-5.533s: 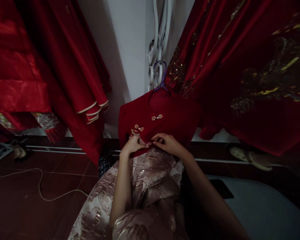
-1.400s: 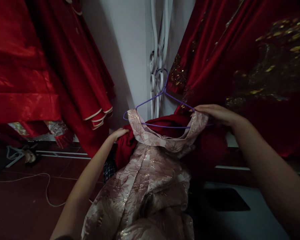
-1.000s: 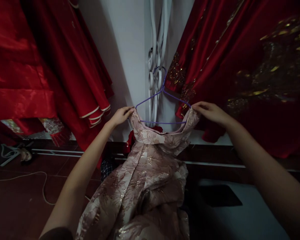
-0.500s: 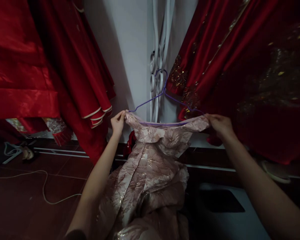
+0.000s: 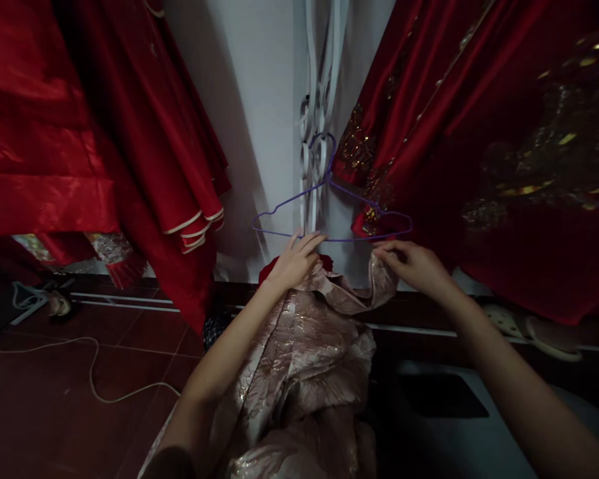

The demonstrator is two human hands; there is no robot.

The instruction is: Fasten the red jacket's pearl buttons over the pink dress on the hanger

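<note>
A pale pink dress (image 5: 319, 339) with a shiny raised pattern lies in folds below the hands, off the hanger. My right hand (image 5: 414, 264) pinches the dress's upper edge at its right end, just under the hanger. My left hand (image 5: 295, 261) has its fingers stretched out and a little apart over the bottom bar of a purple wire hanger (image 5: 292, 197). Its palm covers the left part of the dress top; whether it grips cloth underneath is hidden. The hanger hangs bare by its hook from white scrolled metalwork (image 5: 320, 86).
Red garments (image 5: 150, 133) hang on the left, and a red gown with gold decoration (image 5: 439, 126) on the right. Light shoes (image 5: 534, 332) stand beneath the gown. A pale cable (image 5: 96, 372) curves over the tiled floor. A light flat-topped object with a dark panel (image 5: 442, 396) is at lower right.
The dress top has come off the hanger and sagged down. My left hand has moved right to the middle of the hanger bar; my right hand has shifted slightly left and down.
</note>
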